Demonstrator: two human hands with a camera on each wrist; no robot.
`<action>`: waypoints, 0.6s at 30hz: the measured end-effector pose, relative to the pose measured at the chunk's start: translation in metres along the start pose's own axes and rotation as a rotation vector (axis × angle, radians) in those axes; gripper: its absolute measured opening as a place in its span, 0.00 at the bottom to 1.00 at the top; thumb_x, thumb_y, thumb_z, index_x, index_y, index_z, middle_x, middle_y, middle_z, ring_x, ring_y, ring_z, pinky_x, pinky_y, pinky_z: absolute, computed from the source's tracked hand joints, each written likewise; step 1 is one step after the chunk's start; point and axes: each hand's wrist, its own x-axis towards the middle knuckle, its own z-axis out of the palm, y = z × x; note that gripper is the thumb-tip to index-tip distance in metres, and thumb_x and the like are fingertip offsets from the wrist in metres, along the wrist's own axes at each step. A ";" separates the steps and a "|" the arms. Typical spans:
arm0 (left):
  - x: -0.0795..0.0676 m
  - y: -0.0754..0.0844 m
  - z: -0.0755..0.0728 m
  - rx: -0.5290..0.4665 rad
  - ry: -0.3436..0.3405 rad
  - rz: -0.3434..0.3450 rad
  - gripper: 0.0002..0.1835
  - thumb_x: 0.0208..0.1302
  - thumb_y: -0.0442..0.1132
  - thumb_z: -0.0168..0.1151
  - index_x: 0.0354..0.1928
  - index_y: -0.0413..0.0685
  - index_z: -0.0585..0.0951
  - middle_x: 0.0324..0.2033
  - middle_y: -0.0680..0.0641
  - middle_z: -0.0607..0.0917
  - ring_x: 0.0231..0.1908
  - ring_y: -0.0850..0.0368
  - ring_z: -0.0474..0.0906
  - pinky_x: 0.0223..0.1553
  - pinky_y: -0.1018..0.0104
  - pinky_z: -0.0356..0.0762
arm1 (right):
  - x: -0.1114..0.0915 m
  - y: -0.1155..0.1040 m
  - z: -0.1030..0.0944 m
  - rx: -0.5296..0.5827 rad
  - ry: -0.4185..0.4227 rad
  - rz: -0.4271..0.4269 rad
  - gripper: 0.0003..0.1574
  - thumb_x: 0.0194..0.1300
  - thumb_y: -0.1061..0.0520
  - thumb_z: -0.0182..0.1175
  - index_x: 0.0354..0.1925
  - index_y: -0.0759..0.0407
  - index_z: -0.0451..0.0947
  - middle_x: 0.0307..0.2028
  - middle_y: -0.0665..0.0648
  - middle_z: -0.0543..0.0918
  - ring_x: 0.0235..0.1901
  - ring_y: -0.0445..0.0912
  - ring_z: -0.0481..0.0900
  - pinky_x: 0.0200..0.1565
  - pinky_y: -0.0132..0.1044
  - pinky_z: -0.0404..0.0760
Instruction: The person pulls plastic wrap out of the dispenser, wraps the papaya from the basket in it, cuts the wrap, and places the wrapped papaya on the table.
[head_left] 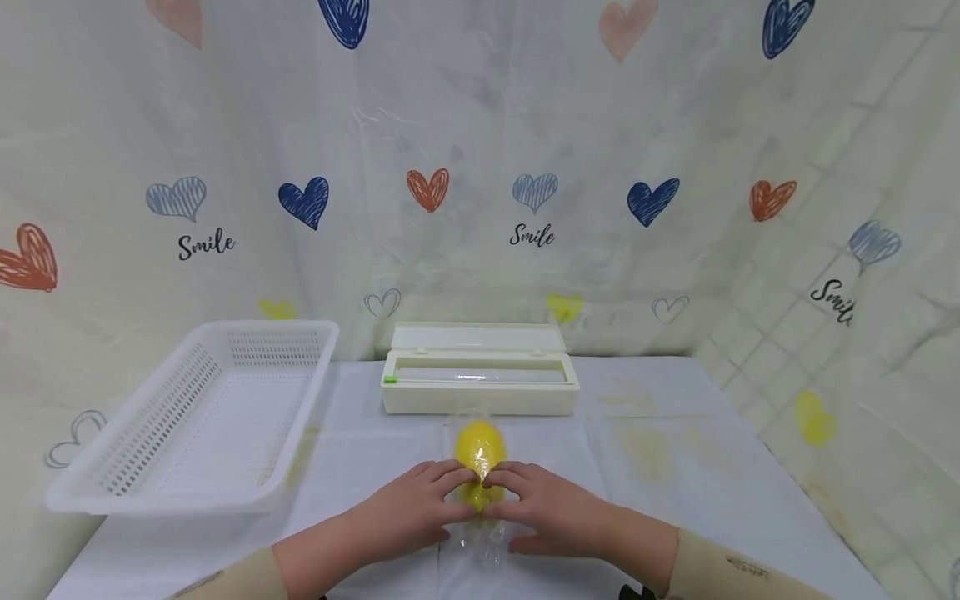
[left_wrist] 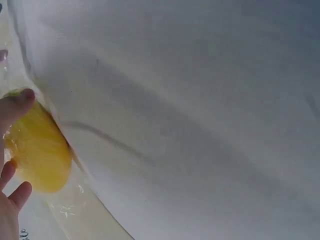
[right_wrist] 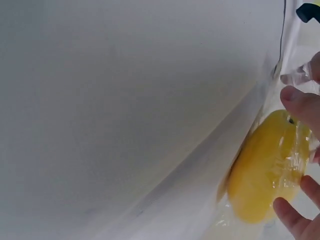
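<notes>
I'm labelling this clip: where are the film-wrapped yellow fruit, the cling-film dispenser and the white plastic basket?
Film-wrapped yellow fruit (head_left: 480,446), head view: on its far half.
Cling-film dispenser (head_left: 480,400), head view: on its front wall.
White plastic basket (head_left: 165,502), head view: on its near rim.

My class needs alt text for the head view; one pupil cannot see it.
A person's left hand and right hand meet over a rounded yellow object in clear film on a white-covered table. Behind it sits an open-lidded cream box with a film roll; a white basket stands at left, before a heart-patterned backdrop.
</notes>
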 end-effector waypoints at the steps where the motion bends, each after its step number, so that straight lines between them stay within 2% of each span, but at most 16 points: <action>1: 0.002 -0.001 0.001 -0.012 0.010 -0.010 0.29 0.50 0.52 0.78 0.55 0.71 0.77 0.65 0.54 0.70 0.65 0.53 0.68 0.61 0.58 0.72 | 0.001 0.000 0.000 0.000 -0.010 0.008 0.36 0.55 0.41 0.74 0.61 0.38 0.74 0.64 0.50 0.69 0.63 0.50 0.69 0.61 0.46 0.75; 6: 0.009 -0.002 0.004 -0.115 0.084 -0.085 0.19 0.55 0.47 0.76 0.47 0.65 0.80 0.62 0.53 0.75 0.62 0.55 0.71 0.61 0.59 0.73 | 0.002 0.002 0.003 -0.025 -0.007 0.056 0.36 0.54 0.38 0.74 0.59 0.41 0.73 0.65 0.52 0.69 0.64 0.50 0.69 0.61 0.47 0.74; 11: 0.014 0.001 0.004 -0.223 0.148 -0.188 0.10 0.59 0.44 0.73 0.42 0.62 0.83 0.59 0.54 0.77 0.58 0.58 0.75 0.59 0.61 0.74 | 0.002 0.000 0.010 0.007 0.068 0.109 0.37 0.51 0.37 0.75 0.56 0.42 0.73 0.63 0.52 0.70 0.64 0.50 0.68 0.60 0.47 0.75; 16: 0.019 0.008 0.002 -0.357 0.091 -0.355 0.04 0.64 0.46 0.69 0.39 0.60 0.84 0.60 0.57 0.77 0.61 0.60 0.73 0.60 0.60 0.73 | 0.005 -0.006 0.023 -0.010 0.189 0.158 0.33 0.50 0.39 0.76 0.51 0.45 0.75 0.58 0.52 0.72 0.61 0.50 0.70 0.58 0.44 0.77; 18: 0.020 0.010 0.000 -0.406 0.061 -0.413 0.03 0.65 0.47 0.68 0.38 0.60 0.85 0.60 0.59 0.76 0.61 0.61 0.72 0.61 0.59 0.73 | 0.007 -0.008 0.026 -0.041 0.234 0.153 0.29 0.51 0.43 0.77 0.48 0.47 0.76 0.55 0.52 0.74 0.59 0.49 0.73 0.57 0.42 0.78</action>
